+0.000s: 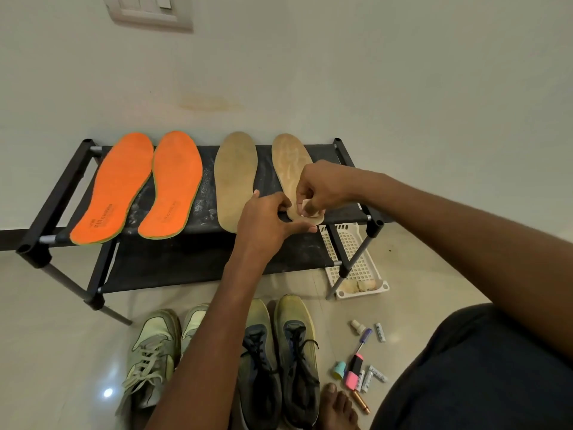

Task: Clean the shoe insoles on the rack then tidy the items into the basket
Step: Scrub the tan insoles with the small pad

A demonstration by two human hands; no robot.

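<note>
Two orange insoles [116, 187] [175, 184] and two tan insoles [236, 178] [290, 159] lie on the top shelf of a black shoe rack [63, 187]. My right hand [322, 187] pinches a small pale wipe [307, 206] against the heel of the right tan insole. My left hand [269, 221] pinches the heel edge of that same insole, thumb stretched along the shelf's front. A white plastic basket [356, 262] stands on the floor under the rack's right end, with two pale lumps at its near end.
Two pairs of worn sneakers [155, 352] [279, 352] stand on the tiled floor in front of the rack. Several small items, batteries, a pen, a pink highlighter [353, 372] and caps, lie scattered at the right near my bare foot [336, 408]. A wall is behind the rack.
</note>
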